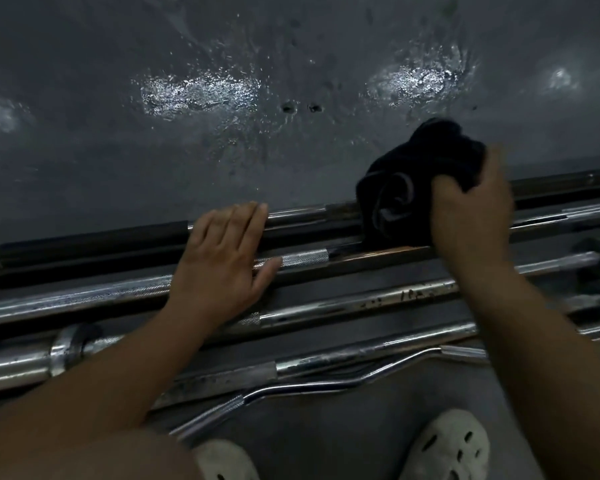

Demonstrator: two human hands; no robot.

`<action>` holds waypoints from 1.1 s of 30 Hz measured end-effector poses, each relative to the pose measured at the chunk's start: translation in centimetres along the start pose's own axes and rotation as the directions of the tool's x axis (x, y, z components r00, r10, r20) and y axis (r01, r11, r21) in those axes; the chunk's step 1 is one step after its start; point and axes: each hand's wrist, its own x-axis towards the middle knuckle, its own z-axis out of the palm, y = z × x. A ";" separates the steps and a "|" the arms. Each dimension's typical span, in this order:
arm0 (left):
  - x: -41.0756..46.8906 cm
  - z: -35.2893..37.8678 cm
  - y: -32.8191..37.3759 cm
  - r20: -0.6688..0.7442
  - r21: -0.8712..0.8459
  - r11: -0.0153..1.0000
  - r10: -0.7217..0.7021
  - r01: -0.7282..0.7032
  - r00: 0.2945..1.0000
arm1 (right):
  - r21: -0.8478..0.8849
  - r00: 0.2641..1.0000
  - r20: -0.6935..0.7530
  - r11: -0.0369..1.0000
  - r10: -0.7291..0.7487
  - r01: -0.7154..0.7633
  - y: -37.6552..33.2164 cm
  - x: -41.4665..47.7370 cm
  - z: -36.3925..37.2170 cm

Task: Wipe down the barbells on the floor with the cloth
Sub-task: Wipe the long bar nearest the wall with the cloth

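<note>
In the head view, our right hand (471,209) is clenched round a bunched black cloth (402,192), which presses on the farther bars of a row of long chrome and black steel barbells (361,303). They lie side by side on the dark grey rubber floor (222,140). Our left hand (222,261) lies flat across two bars with its fingers straight and grasps nothing. To wipe well, we judge we should fold the cloth round one shaft and stroke along its length with even pressure. The flat hand should stop the bar rolling.
</note>
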 end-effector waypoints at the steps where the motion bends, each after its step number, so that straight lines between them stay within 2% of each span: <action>1: 0.0 0.1 -0.1 -0.011 0.008 1.000 -0.004 0.004 1.000 | -0.076 0.998 0.068 0.997 0.018 -0.013 0.5 -0.9 1.9; 3: 0.1 0.1 0.0 -0.027 0.019 1.000 0.003 -0.003 1.000 | -0.239 0.974 0.224 0.970 0.003 0.052 1.1 -4.2 5.1; 5: 0.1 0.1 0.0 -0.036 0.014 1.000 0.003 -0.002 0.999 | -0.236 0.927 0.364 0.955 -0.087 0.182 1.0 -7.7 5.6; 7: 0.0 0.1 0.1 -0.033 0.005 1.000 0.008 -0.008 0.999 | -0.163 0.817 0.560 0.949 -0.137 0.271 0.8 -10.5 3.4; 9: 0.1 -0.1 0.1 -0.018 0.000 1.000 0.003 -0.003 1.000 | -0.085 0.686 0.724 0.979 -0.066 0.184 1.6 -12.1 -0.4; 10: 0.2 -0.2 0.2 -0.017 0.003 1.000 -0.007 0.007 1.000 | -0.046 0.688 0.724 0.992 -0.048 0.118 2.1 -11.8 -2.1; 11: 0.3 -0.3 0.2 -0.022 0.009 1.000 -0.015 0.015 1.000 | 0.001 0.752 0.657 0.997 -0.061 0.080 3.1 -10.7 -3.4; 13: 0.2 -0.3 0.3 -0.024 0.017 1.000 -0.021 0.021 0.999 | 0.036 0.920 0.389 0.999 -0.039 0.027 5.2 -6.6 -4.3; 14: 0.2 -0.3 0.3 -0.020 0.017 1.000 -0.016 0.016 1.000 | -0.011 0.966 0.258 1.000 0.017 -0.015 6.0 -4.2 -4.0; 15: 0.2 -0.2 0.3 -0.021 0.017 1.000 -0.011 0.012 1.000 | -0.059 0.980 0.187 0.996 0.070 -0.059 6.5 -2.1 -2.9; 17: 0.2 -0.1 0.3 -0.022 0.031 0.999 -0.012 0.013 1.000 | -0.238 0.981 0.154 0.968 0.122 -0.083 7.0 -1.1 0.6; 18: 0.2 -0.1 0.3 -0.013 0.031 0.999 -0.014 0.015 1.000 | -0.326 0.986 0.150 0.945 0.078 -0.026 6.9 -2.3 2.4; 20: 0.4 -0.1 0.4 -0.009 0.019 1.000 -0.016 0.016 1.000 | -0.360 0.972 0.213 0.917 -0.096 0.169 5.7 -6.2 5.0; 21: 0.3 -0.2 0.4 -0.006 0.017 1.000 -0.015 0.015 1.000 | -0.324 0.931 0.302 0.896 -0.206 0.304 4.9 -8.1 5.6; 23: 0.0 -0.6 0.2 0.003 0.002 1.000 -0.013 0.013 1.000 | -0.137 0.764 0.503 0.836 -0.404 0.532 3.1 -9.6 5.1; 24: 0.1 -0.5 0.2 0.012 -0.019 1.000 -0.003 0.003 1.000 | -0.069 0.715 0.518 0.810 -0.470 0.582 2.9 -8.7 4.6; 25: 0.3 -0.5 0.2 0.016 -0.040 0.999 0.011 -0.010 1.000 | -0.063 0.736 0.465 0.810 -0.493 0.583 2.9 -7.4 4.0; 26: 0.3 -0.7 0.0 0.018 -0.051 0.998 0.031 -0.030 0.999 | -0.100 0.800 0.369 0.836 -0.473 0.540 3.0 -5.9 3.6; 28: 0.0 -0.6 -0.8 -0.008 -0.069 0.995 0.067 -0.068 0.998 | -0.180 0.924 0.194 0.914 -0.329 0.363 3.8 -2.6 3.8; 29: -0.3 -0.4 -1.5 -0.040 -0.072 0.995 0.061 -0.064 0.997 | -0.204 0.954 0.172 0.938 -0.246 0.279 3.9 -2.1 4.4; 30: -0.7 -0.4 -2.5 -0.079 -0.075 0.997 0.014 -0.020 0.997 | -0.221 0.960 0.185 0.943 -0.209 0.248 3.5 -2.8 5.4; 31: -1.5 -0.4 -3.8 -0.123 -0.087 0.994 -0.082 0.072 0.989 | -0.223 0.947 0.216 0.933 -0.236 0.283 2.7 -4.5 7.0; 32: -2.5 -0.4 -5.4 -0.168 -0.099 0.977 -0.206 0.191 0.964 | -0.195 0.908 0.263 0.904 -0.326 0.381 1.3 -6.8 8.9; 33: -4.0 -0.5 -7.1 -0.207 -0.098 0.948 -0.318 0.303 0.925 | -0.134 0.830 0.324 0.847 -0.454 0.515 -0.6 -9.5 10.9</action>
